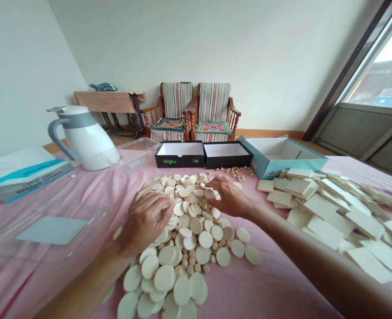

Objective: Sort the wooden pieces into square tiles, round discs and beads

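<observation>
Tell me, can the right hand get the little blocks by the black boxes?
Probably yes: the little blocks lie just beyond the right hand, in front of a black box, and only low wooden discs and pink cloth seem to lie between.

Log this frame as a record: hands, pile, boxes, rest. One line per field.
left hand: over the pile's left side, fingers loosely bent, grip unclear
right hand: at the pile's far right, discs by thumb and fingers, grip unclear
pile: pale round discs mixed with small wooden pieces
boxes: left black box, right black box, teal box, in a row beyond the pile
right side: heap of flat rectangular tiles
left side: white-and-grey jug
surface: pink cloth
</observation>
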